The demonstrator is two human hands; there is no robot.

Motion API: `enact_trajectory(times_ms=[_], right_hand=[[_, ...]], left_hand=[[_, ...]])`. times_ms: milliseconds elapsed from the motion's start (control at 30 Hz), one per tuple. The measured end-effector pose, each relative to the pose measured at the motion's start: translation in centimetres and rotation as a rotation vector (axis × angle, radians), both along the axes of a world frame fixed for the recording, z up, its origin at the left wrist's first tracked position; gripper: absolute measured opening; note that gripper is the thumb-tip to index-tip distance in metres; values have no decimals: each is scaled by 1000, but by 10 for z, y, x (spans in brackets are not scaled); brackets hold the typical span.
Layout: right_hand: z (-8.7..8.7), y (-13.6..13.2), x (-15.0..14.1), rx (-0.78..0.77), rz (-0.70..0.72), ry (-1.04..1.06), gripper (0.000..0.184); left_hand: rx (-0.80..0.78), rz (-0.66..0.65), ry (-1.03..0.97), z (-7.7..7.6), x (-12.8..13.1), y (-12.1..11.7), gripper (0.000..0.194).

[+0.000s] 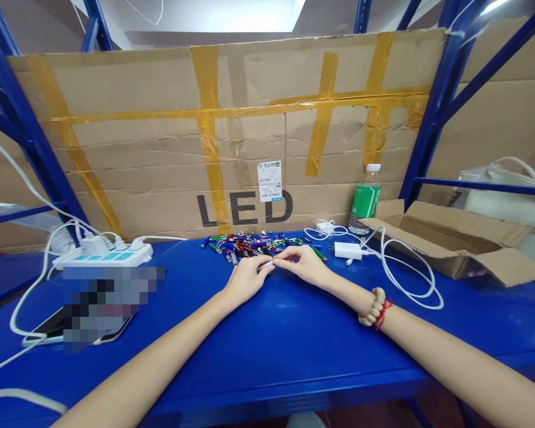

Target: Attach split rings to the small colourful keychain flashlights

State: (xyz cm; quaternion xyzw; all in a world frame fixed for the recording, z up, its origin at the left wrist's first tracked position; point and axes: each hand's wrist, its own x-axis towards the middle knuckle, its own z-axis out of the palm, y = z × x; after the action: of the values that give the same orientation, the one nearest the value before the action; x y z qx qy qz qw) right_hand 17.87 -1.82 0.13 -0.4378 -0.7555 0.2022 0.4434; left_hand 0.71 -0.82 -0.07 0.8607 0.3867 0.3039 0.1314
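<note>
My left hand (pixel 248 278) is closed around a small silver tube (pixel 266 265), held just above the blue tabletop in the middle of the view. My right hand (pixel 307 265) pinches at the tube's right end, and the two hands nearly meet there. Whatever lies between the right fingertips is too small to make out apart from the tube. Right behind both hands spreads a pile of small shiny tubes (pixel 249 244) in purple, green, red, blue and silver. Part of that pile is hidden by my fingers.
On the left, a white power strip (pixel 129 255) with plugs and cables stands behind a blurred flat device (pixel 111 309). To the right lie a white charger (pixel 348 251) and a looped cable (pixel 428 291). A bottle (pixel 365 201) and an open cardboard box (pixel 446 241) stand farther right, near a tall cardboard sheet (pixel 160 154).
</note>
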Motion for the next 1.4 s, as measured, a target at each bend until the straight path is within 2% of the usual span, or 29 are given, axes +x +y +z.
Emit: enact_trajectory(times_ms=[133, 267, 400, 500, 633, 833, 1100, 1267, 1400], right_hand=[[-1, 0, 0, 19, -11, -63, 20], [-3, 2, 1, 86, -80, -156, 17], [-10, 6, 5, 171, -192, -321, 15], [-16, 11, 6, 169, -228, -409, 19], [-21, 18, 3, 147, -212, -456, 22], [-26, 28, 1, 168, -105, -463, 30], [-22, 35, -2, 154, -112, -520, 34], [-17, 33, -4, 111, -189, -514, 27], [-15, 30, -2, 75, -240, -530, 23]], left_hand=[[-10, 23, 27, 0, 1, -1, 25], [-17, 17, 42, 0, 2, -1, 25], [-6, -31, 127, -1, 3, -2, 25], [25, -73, 203, -1, 4, -3, 26], [56, -95, 236, -2, 5, -4, 24], [85, -100, 255, -3, 5, -5, 26], [100, -85, 274, -2, 6, -6, 23], [5, -114, 192, -3, 4, -1, 23], [-142, -50, -95, -4, 2, 7, 27]])
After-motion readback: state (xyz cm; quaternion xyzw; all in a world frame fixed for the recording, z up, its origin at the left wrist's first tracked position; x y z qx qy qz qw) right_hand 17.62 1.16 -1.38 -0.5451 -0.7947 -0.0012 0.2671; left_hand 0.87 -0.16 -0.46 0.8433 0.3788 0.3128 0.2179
